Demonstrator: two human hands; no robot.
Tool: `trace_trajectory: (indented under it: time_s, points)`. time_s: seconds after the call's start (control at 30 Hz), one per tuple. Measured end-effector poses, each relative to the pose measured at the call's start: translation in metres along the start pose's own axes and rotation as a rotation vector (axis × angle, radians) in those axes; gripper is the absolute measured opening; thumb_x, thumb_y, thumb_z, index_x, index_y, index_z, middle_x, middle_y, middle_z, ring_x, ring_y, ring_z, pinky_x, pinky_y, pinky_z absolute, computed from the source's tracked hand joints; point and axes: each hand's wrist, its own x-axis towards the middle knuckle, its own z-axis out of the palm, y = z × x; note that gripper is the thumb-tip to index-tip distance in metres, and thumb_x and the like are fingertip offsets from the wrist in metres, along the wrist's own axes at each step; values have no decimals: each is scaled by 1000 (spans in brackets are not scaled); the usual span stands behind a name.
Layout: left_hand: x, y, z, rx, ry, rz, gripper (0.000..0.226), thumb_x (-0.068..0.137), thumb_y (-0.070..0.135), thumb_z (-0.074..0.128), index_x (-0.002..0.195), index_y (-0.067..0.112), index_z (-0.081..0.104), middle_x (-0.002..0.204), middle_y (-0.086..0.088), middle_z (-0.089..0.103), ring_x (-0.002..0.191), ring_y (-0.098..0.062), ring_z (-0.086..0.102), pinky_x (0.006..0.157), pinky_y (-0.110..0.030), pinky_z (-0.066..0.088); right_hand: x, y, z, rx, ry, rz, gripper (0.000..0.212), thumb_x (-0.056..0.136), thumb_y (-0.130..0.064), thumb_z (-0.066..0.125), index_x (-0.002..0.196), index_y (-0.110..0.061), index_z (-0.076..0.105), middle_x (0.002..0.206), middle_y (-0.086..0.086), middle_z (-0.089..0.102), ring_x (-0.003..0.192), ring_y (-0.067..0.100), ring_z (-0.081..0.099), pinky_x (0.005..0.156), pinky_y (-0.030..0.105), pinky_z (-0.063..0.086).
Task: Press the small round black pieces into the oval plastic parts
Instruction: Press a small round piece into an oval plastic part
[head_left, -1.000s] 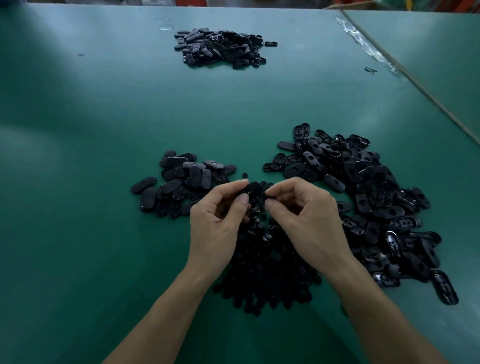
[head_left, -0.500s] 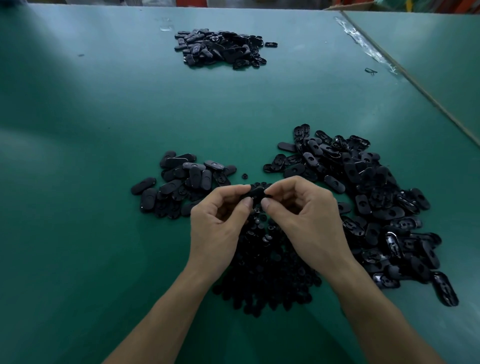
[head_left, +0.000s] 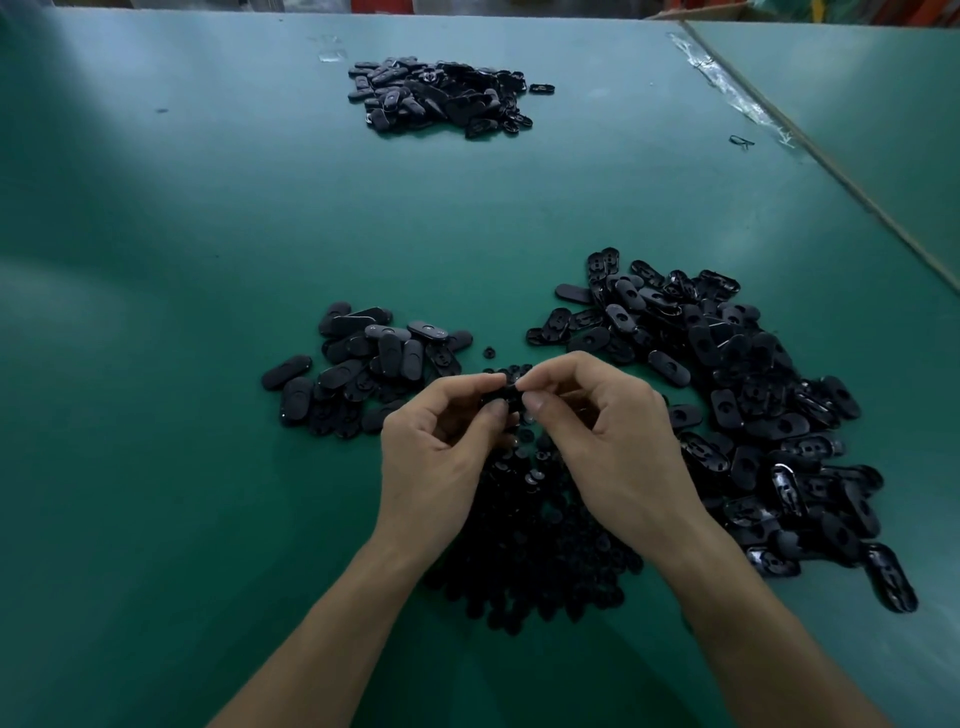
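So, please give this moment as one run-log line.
left hand: pinches black part | right hand: pinches same part | round pieces: heap below hands

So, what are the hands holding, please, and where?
A small black part, its left end pinched by the left hand, its right end by the right hand.

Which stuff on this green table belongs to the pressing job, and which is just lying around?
In the job: left hand, right hand, the black part they pinch, round-piece heap, right oval pile, left oval pile.
Lying about: far pile, crinkled tape, small black loop.
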Motion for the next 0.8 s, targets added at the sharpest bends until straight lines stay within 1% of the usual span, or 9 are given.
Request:
trace_trajectory:
  time_s: [0.1,0.23,0.33,0.43,0.5,0.57,0.7,0.73,0.8]
  points:
    - [1,0,0,5,5,-12,22,91,-2,70,100,18,75,86,-2,77,77,-14,73,71,-22,58,0,1,1,21,-15,28,21,97,-13,62,89,-32,64,83,-21,67,79,1,65,68,9,47]
    - [2,0,1,8,3,-6,23,91,-2,70,100,18,75,86,-3,77,78,-14,73,72,-21,57,0,3,2,50,0,64,20,99,-13,59,91,-31,62,85,-16,70,79,1,68,67,10,49]
    - [2,-2,0,1,6,-5,23,91,-2,70,100,18,75,87,-3,77,79,-15,74,72,-21,57,1,3,2,33,2,40,18,96,-11,64,93,-29,67,85,-20,70,78,-2,68,67,8,49]
    - [2,-2,0,-1,1,2,23,90,-2,70,100,18,75,88,-3,77,79,-15,74,72,-21,58,1,3,1,21,3,36,17,93,-8,68,97,-24,73,77,-19,71,76,-6,67,66,4,46]
    - [2,-2,0,-10,-7,3,23,91,-2,70,100,18,75,89,-3,77,80,-15,74,72,-21,58,1,2,1,-21,0,24,19,92,-7,69,100,-23,75,79,-19,70,76,-9,66,67,3,46]
    - [2,-2,0,-17,-15,-1,22,91,-1,70,100,18,75,90,-2,77,82,-16,74,73,-21,58,1,1,1,-63,0,11,18,92,-8,68,99,-24,76,79,-18,71,75,-6,67,65,4,47]
    - [2,-2,0,-20,-12,-11,22,91,-2,70,100,18,75,90,-2,77,83,-17,74,74,-23,58,1,2,1,-99,15,13,16,93,-10,67,91,-24,74,70,-11,69,65,4,64,56,8,44]
    - [1,-2,0,-20,-14,-11,22,91,-2,70,100,18,75,91,-2,77,84,-17,74,75,-23,58,0,1,1,-102,13,16,16,93,-10,67,91,-24,74,71,-11,69,65,5,64,56,8,44]
    - [1,-2,0,-26,-19,-9,21,91,-1,70,101,17,75,91,-2,78,84,-17,75,75,-22,58,0,0,1,-118,11,4,16,93,-10,67,95,-23,75,77,-13,70,71,0,65,61,5,45]
